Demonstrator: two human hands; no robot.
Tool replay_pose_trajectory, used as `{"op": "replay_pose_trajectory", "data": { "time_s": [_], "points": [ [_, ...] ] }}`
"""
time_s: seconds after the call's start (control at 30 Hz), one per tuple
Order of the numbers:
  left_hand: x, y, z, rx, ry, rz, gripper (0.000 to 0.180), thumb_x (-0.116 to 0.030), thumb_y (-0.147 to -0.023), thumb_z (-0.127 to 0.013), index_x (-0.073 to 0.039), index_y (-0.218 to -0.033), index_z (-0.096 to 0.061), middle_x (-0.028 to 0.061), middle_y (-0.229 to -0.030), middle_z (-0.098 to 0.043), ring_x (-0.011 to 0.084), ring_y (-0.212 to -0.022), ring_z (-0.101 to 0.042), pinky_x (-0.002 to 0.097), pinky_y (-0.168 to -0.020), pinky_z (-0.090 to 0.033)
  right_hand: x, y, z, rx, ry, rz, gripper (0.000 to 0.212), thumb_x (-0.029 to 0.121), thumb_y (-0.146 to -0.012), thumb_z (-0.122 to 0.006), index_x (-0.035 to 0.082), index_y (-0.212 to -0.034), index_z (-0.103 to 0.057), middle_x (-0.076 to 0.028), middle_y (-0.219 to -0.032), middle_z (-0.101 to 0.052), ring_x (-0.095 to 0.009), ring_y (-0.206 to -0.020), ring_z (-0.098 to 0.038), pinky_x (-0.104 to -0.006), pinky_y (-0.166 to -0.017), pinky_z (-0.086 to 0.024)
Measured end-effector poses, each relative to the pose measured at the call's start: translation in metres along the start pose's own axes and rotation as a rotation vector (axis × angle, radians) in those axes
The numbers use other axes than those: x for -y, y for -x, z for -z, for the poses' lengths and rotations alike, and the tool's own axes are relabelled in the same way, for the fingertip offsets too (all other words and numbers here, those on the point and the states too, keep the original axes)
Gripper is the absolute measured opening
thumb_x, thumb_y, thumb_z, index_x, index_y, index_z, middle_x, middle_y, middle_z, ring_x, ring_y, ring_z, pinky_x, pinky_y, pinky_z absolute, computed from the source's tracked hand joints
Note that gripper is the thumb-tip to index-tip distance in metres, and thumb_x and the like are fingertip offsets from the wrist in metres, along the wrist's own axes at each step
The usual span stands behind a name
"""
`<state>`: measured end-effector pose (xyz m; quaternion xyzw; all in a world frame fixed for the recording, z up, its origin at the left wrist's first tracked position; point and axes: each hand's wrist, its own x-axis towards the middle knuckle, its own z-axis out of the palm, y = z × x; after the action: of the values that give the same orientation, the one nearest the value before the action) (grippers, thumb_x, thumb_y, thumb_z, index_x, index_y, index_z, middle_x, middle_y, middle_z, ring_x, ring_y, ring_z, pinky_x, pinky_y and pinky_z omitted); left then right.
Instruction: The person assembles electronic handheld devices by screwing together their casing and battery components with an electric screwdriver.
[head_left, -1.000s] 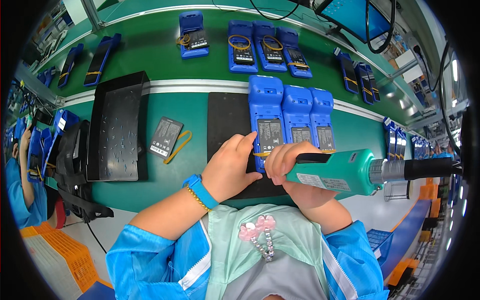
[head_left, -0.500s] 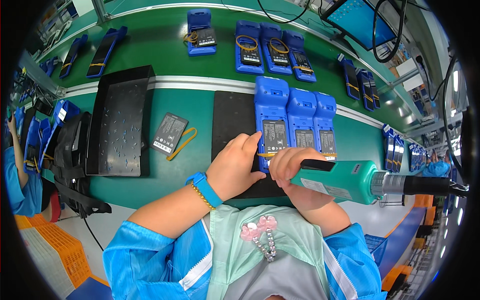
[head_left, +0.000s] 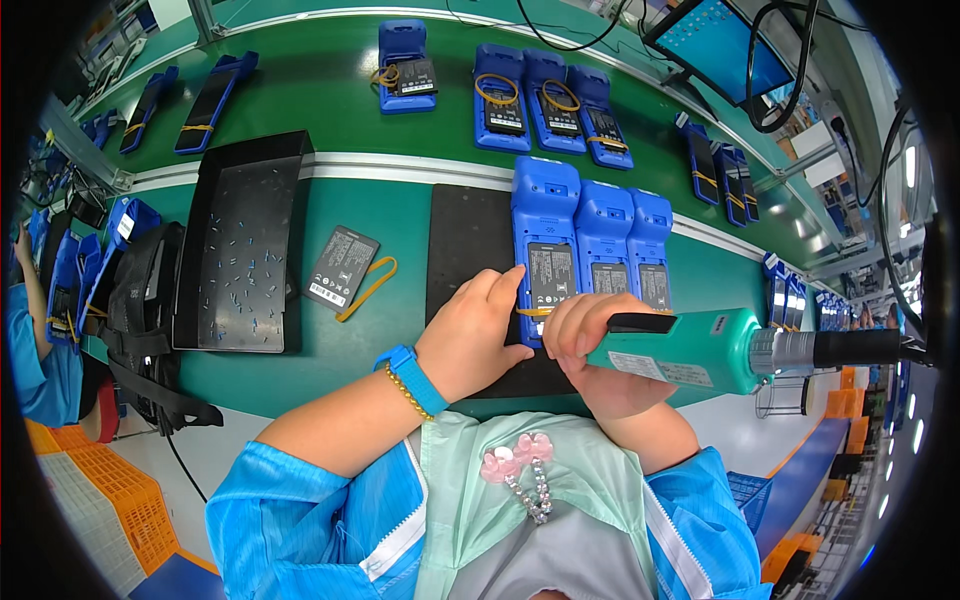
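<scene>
My right hand (head_left: 596, 335) is wrapped round a green electric screwdriver (head_left: 690, 350), which lies nearly level with its cable end to the right. Its tip is hidden behind my fingers. My left hand (head_left: 465, 335) grips the lower left edge of a blue handheld terminal (head_left: 545, 190), index finger along its side and thumb by its bottom end. A black battery (head_left: 551, 272) sits in the back of that terminal, with a yellow rubber band (head_left: 534, 312) below it. Two similar terminals, a middle one (head_left: 604, 210) and a right one (head_left: 650, 215), lie alongside, partly covered by my right hand.
Left of the black mat (head_left: 455, 225) lie a loose battery (head_left: 342, 265) and a rubber band (head_left: 368, 290). Beyond them stands a black tray (head_left: 225, 320) with many small screws. More blue terminals (head_left: 404, 45) lie on the green shelf. A co-worker's arm (head_left: 38, 300) shows far left.
The screwdriver has shifted slightly right, and its handle has turned a little in my right hand. My left hand keeps its place against the terminal.
</scene>
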<state>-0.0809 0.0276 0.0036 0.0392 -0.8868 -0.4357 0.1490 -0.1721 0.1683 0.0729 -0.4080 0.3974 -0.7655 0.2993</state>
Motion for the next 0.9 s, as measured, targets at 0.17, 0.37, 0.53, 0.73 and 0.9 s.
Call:
{"op": "replay_pose_trajectory", "data": {
  "time_s": [0.17,0.37,0.53,0.73,0.9],
  "points": [
    [-0.001,0.0,0.001,0.002,0.001,0.003,0.09,-0.014,-0.066,-0.089,0.006,-0.139,-0.042,0.0199,-0.113,-0.055,0.0388,-0.107,-0.059,0.0423,-0.095,-0.05,0.0,0.0,0.003,-0.006,0.153,-0.001,0.082,0.083,-0.088,-0.038,0.003,-0.082,-0.057,-0.011,-0.068,-0.056,-0.022,-0.061,-0.052,-0.0372,-0.059,-0.044],
    [-0.002,0.0,0.003,0.011,0.006,0.012,0.089,-0.013,-0.065,-0.089,0.005,-0.139,-0.043,0.0189,-0.113,-0.055,0.0382,-0.106,-0.059,0.0423,-0.094,-0.05,0.009,-0.003,-0.006,-0.076,0.049,0.009,0.089,0.09,-0.083,-0.033,0.004,-0.086,-0.056,-0.01,-0.067,-0.056,-0.021,-0.062,-0.053,-0.0358,-0.058,-0.044],
    [-0.008,0.0,0.008,-0.097,0.07,-0.192,0.062,-0.012,-0.063,-0.09,-0.005,-0.118,-0.062,0.0139,-0.11,-0.058,0.0353,-0.104,-0.06,0.0401,-0.088,-0.051,0.022,-0.004,-0.003,-0.058,0.034,0.07,0.091,0.093,-0.082,-0.031,0.005,-0.086,-0.055,-0.009,-0.067,-0.056,-0.021,-0.063,-0.053,-0.0356,-0.058,-0.044],
    [-0.02,0.001,0.002,-0.116,0.09,-0.266,0.015,-0.014,-0.074,-0.083,-0.006,-0.08,-0.071,0.0074,-0.077,-0.07,0.0278,-0.074,-0.067,0.0381,-0.073,-0.055,0.032,0.001,-0.008,-0.09,-0.029,0.096,0.09,0.092,-0.082,-0.031,0.006,-0.085,-0.055,-0.008,-0.065,-0.055,-0.02,-0.063,-0.053,-0.0359,-0.057,-0.044],
    [-0.024,0.016,0.041,-0.197,-0.24,-0.205,0.011,-0.011,-0.075,-0.082,-0.008,-0.081,-0.075,0.0068,-0.081,-0.072,0.0278,-0.075,-0.068,0.0359,-0.07,-0.055,0.048,0.003,0.007,-0.117,-0.032,0.186,0.09,0.092,-0.083,-0.027,0.006,-0.085,-0.054,-0.008,-0.066,-0.055,-0.02,-0.063,-0.053,-0.0349,-0.057,-0.043]
  ]
}}
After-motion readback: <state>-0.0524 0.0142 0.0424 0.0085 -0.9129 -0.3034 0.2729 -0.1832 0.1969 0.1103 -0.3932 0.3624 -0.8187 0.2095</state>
